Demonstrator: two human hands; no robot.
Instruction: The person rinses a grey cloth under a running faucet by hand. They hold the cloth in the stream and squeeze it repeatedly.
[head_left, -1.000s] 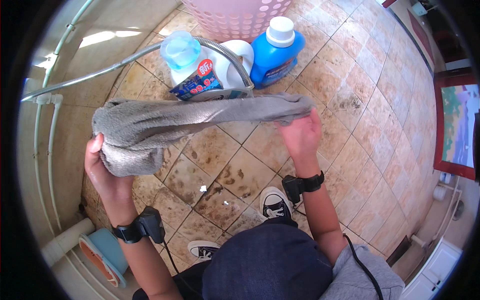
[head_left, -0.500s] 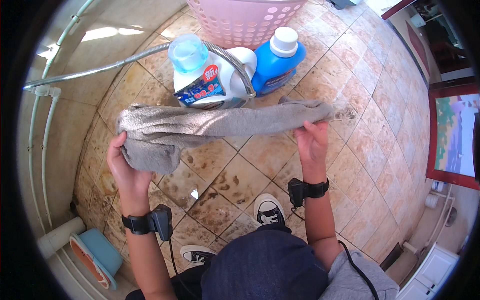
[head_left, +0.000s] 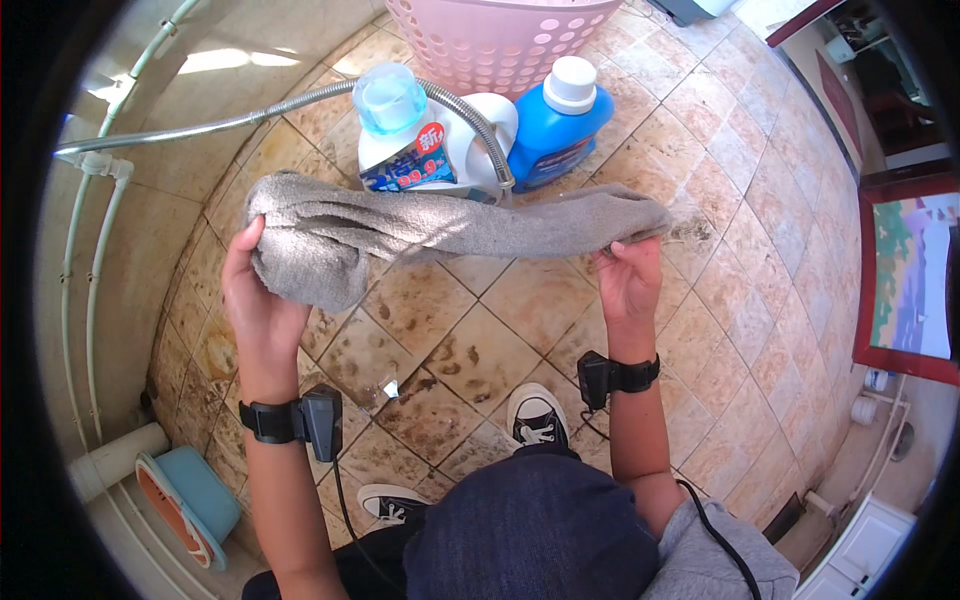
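Grey cloth (head_left: 450, 225) between both hands (head_left: 265, 312) (head_left: 632, 285); thicker end at left

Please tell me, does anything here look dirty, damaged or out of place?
Yes: the tiled floor below the gray cloth has dark, blotchy patches, which stand out against the paler tiles toward the right.

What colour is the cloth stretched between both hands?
Grey cloth, seen best in the head view.

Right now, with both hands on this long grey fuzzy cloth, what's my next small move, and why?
Perhaps spread the left end of the long grey fuzzy cloth with your left hand: it looks bunched in folds there, while your right hand holds the narrower end.
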